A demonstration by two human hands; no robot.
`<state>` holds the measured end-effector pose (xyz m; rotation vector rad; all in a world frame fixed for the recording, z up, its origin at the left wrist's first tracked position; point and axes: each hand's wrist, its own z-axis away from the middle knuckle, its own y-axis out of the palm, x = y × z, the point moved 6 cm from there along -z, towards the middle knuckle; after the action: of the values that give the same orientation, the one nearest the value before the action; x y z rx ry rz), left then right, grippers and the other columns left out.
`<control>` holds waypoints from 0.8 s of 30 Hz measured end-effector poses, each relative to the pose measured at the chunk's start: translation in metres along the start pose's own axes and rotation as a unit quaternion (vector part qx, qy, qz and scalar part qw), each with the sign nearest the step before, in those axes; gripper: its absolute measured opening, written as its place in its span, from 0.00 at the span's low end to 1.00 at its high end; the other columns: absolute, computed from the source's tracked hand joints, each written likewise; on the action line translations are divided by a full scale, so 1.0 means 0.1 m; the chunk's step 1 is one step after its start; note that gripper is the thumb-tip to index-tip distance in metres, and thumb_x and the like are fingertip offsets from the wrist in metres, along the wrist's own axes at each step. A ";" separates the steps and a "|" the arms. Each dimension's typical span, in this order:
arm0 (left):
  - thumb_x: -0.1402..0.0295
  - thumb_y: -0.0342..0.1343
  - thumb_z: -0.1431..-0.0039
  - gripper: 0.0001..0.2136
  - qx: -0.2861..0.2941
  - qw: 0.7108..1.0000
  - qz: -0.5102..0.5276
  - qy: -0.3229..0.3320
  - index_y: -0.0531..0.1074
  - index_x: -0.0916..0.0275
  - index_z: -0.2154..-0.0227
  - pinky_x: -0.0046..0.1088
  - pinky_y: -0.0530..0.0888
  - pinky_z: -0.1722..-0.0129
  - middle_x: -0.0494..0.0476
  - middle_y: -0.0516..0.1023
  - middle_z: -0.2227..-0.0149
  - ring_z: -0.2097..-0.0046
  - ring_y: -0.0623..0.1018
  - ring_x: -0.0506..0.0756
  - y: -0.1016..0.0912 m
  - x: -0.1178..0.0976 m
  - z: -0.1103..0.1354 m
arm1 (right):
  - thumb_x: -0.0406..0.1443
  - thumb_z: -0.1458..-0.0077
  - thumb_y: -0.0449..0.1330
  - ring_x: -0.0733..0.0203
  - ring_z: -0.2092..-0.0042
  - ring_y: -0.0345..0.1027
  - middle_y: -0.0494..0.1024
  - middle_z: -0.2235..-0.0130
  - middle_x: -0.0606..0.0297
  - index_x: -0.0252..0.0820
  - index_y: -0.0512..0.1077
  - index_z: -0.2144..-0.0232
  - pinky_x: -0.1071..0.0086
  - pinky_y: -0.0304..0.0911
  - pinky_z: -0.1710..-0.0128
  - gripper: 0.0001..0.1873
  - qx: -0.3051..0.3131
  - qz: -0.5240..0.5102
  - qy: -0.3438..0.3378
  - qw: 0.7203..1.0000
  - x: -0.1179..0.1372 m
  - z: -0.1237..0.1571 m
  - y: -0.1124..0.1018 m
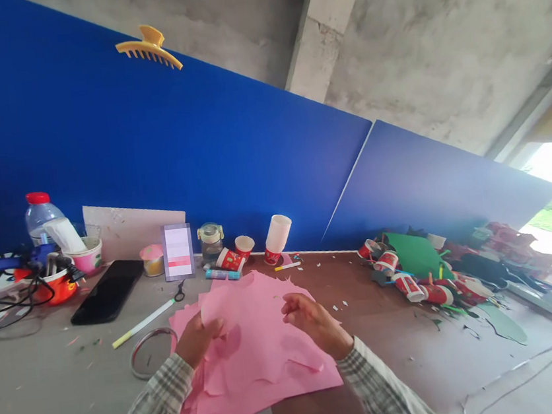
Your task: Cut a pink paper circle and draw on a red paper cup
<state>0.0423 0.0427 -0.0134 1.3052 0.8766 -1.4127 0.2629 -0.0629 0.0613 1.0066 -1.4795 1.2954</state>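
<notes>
Several overlapping sheets of pink paper point(269, 367) with cut, uneven edges lie in front of me. My left hand point(197, 339) is closed at the left side of the pile, thumb on top, gripping a pink paper piece point(213, 306) with a rounded edge. Over the right part of the pile hovers my right hand point(318, 325). Its fingers are loosely bent and apart, and I see nothing between them. Just beyond the paper lies a blue glue stick point(222, 275). A ring-shaped roll of tape point(148, 354) rests left of my left hand.
Red paper cups point(232, 258), a lidded jar point(211, 244) and an upright phone point(178, 252) stand along the blue partition point(199, 142). At left are a black phone point(109, 292), a marker point(142, 324) and a glue gun point(8, 263) with cable. Cups and green paper point(414, 254) are heaped right.
</notes>
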 end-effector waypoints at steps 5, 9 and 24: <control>0.56 0.62 0.80 0.24 0.083 0.996 0.011 0.021 0.71 0.63 0.74 0.33 0.70 0.81 0.48 0.72 0.85 0.83 0.70 0.54 0.21 -0.07 0.12 | 0.43 0.60 0.61 0.56 0.71 0.70 0.70 0.69 0.67 0.48 0.64 0.61 0.66 0.63 0.74 0.21 -0.017 -0.072 0.022 0.997 -0.21 -0.39 0.59; 0.57 0.63 0.78 0.25 0.101 0.995 0.007 0.024 0.71 0.61 0.70 0.33 0.71 0.80 0.50 0.74 0.81 0.80 0.71 0.54 0.26 -0.01 0.13 | 0.40 0.62 0.61 0.62 0.78 0.63 0.63 0.80 0.76 0.50 0.65 0.65 0.71 0.59 0.77 0.17 -0.029 -0.101 0.023 0.994 -0.40 -0.57 0.87; 0.62 0.49 0.53 0.14 -0.054 0.888 -0.320 0.327 0.68 0.45 0.61 0.41 0.66 0.53 0.54 0.75 0.61 0.56 0.70 0.61 0.14 -0.31 0.28 | 0.35 0.64 0.57 0.64 0.84 0.53 0.55 0.87 0.79 0.50 0.69 0.69 0.73 0.53 0.82 0.13 -0.049 0.022 0.018 0.998 -0.67 -0.65 0.54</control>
<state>0.0467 0.0179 0.0228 1.5015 1.9555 -1.3652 0.2365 0.0089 -0.0147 0.8880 -1.5293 1.2531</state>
